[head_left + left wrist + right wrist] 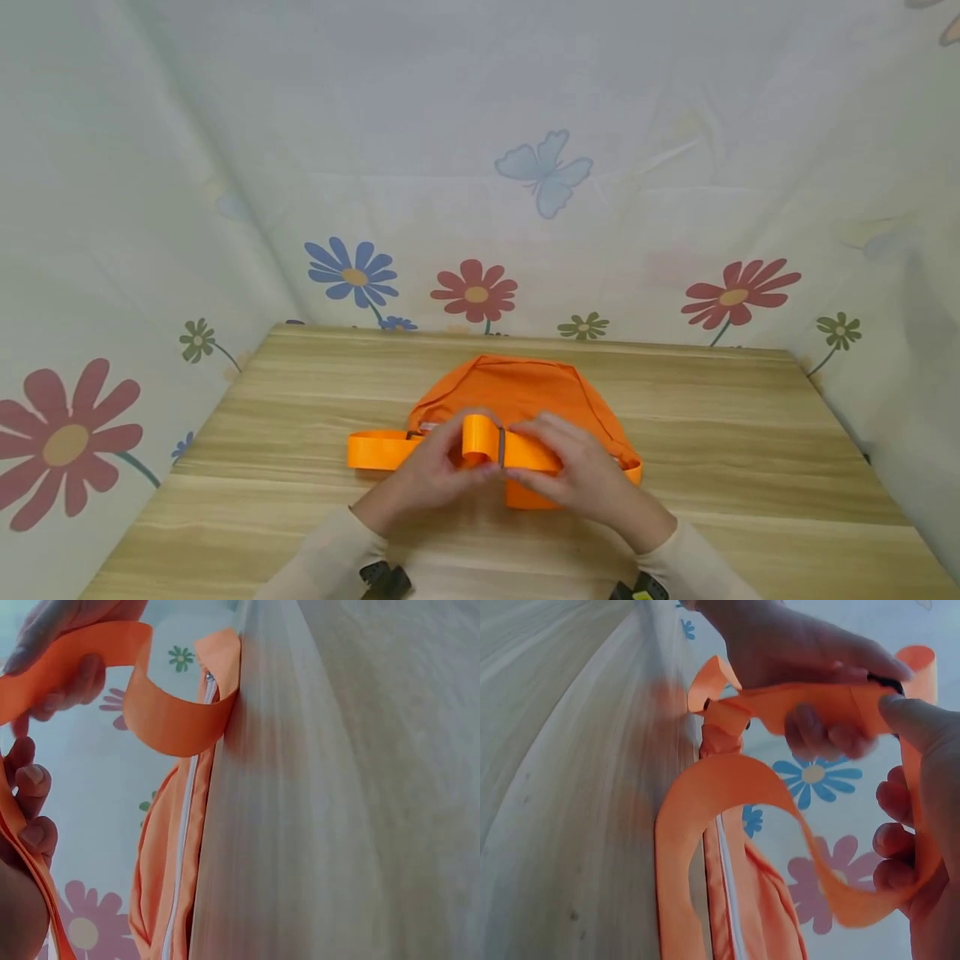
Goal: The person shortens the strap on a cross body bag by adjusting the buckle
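An orange bag point(517, 387) with a white zipper point(727, 892) lies on the table, and my hands meet over its near side. Between them, a dark strap slider point(502, 447) sits on the bright orange strap point(532, 452). The left hand point(431, 475) pinches the strap beside the slider, with a strap loop point(478, 435) standing up by its fingers. The right hand point(581, 471) grips the strap just right of the slider, thumb below and fingers above. In the right wrist view, the slider point(887, 684) is partly covered by the fingers. A slack length of strap point(727, 776) curves below.
Another strap loop point(375, 451) sticks out left of the bag along the wooden table point(742, 433). Flowered cloth point(405, 208) hangs behind the table and at both sides. Dark devices are worn at both wrists.
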### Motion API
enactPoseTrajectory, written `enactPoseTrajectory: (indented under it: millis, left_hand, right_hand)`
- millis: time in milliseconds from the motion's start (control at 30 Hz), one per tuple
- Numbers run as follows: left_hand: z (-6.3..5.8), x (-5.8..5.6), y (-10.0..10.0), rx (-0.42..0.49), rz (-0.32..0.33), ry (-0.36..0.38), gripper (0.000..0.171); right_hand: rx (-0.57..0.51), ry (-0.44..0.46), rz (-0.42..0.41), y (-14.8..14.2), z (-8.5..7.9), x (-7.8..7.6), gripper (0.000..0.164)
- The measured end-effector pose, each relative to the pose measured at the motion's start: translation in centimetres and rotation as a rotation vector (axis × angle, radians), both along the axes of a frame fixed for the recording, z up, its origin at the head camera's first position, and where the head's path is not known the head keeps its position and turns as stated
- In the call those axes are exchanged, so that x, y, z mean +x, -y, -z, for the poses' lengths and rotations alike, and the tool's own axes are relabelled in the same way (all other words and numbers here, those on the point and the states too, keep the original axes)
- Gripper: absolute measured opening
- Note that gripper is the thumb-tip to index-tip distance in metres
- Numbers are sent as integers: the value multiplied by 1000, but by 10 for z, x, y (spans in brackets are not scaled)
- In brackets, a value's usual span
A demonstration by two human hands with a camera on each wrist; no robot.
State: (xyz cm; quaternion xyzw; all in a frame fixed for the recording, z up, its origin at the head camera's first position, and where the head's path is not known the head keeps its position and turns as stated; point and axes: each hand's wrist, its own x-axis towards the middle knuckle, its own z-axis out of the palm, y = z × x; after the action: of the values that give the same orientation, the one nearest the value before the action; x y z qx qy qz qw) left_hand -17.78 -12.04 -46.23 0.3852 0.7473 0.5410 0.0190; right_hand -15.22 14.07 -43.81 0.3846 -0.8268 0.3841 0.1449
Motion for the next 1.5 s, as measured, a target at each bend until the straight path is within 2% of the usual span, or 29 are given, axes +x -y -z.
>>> enactPoseTrajectory:
  millis: [133, 200, 367, 533, 800, 967, 1033, 1200, 1500]
  left_hand:
    - [-3, 2, 6, -5, -60, 15, 47]
    - [-4, 3, 8, 2, -67, 11, 46]
    - [-3, 0, 7, 26, -28, -18, 48]
    - [-1, -1, 6, 31, -15, -8, 53]
    - [-5, -3, 5, -69, -39, -44, 61]
    - [-5, -4, 2, -127, -64, -136, 64]
    - [-5, -4, 2, -146, -72, -151, 62]
    - [-8, -3, 3, -201, -70, -100, 58]
    - [-10, -1, 1, -302, -101, -85, 55]
  right_hand:
    - [-5, 30, 31, -5, 2, 0, 48]
    - [-18, 32, 32, -7, 4, -1, 46]
    - [-50, 15, 11, -9, 5, -2, 41]
    - [-64, 0, -2, -7, 7, -3, 39]
    - [-55, -6, -19, -5, 6, -3, 43]
    - [-59, -7, -25, -3, 6, -2, 46]
    - [-65, -17, -31, -2, 6, -3, 46]
    - [-72, -27, -39, 0, 7, -3, 49]
    - [-57, -69, -54, 3, 11, -3, 49]
